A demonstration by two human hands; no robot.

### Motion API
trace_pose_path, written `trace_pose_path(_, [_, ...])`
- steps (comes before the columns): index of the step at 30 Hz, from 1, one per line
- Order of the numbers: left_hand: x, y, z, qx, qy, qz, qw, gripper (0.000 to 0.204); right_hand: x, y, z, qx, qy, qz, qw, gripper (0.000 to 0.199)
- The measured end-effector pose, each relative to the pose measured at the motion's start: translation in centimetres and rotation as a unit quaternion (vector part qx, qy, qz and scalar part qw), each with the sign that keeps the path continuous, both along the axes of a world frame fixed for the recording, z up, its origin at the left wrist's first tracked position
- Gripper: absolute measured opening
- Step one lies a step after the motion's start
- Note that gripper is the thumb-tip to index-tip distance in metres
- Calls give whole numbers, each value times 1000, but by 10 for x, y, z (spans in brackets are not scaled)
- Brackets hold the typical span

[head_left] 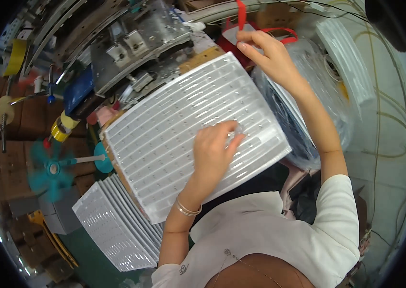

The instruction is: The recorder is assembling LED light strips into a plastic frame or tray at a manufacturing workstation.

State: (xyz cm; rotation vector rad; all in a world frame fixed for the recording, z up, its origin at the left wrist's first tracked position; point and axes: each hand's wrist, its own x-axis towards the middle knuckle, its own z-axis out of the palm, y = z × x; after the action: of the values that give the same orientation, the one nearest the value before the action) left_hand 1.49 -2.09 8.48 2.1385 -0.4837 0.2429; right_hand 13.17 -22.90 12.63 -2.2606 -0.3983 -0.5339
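Observation:
A large white ribbed plastic tray (164, 139) lies tilted before me, with rows of small dark-marked pieces in its grooves. Over its right part is my left hand (212, 149), fingers curled, thumb and forefinger drawn together. At their tips a small clear piece (239, 129) shows, too tiny to name. Beyond the tray's far right corner, my right hand (272, 55) reaches to a red bag (228, 41) with a pale inside. Thumb and forefinger close toward each other there; anything between them is too small to make out.
Similar white trays (112, 225) are stacked at lower left. A teal fan (54, 168) spins beside cardboard boxes. A metal machine (138, 48) stands beyond the tray. On the right are a plastic-wrapped bundle (304, 115) and another white ribbed stack (344, 57).

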Motion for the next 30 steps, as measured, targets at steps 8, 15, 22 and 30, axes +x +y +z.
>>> trace_pose_path(8, [-31,-104,-78,232,-133,-116,956,19,-64,-37,-2,-8,49,21,999,24])
trace_pose_path(15, [-61,-58,-44,94,-129,-77,984,32,-77,22,-27,3,17,109,994,19])
trace_pose_path(22, [-103,-29,44,-103,-273,-122,949,20,-114,202,-73,-71,-2,475,877,32])
trace_pose_path(30, [-54,65,58,-70,-235,81,966,20,-178,289,-144,-362,-20,527,769,20])
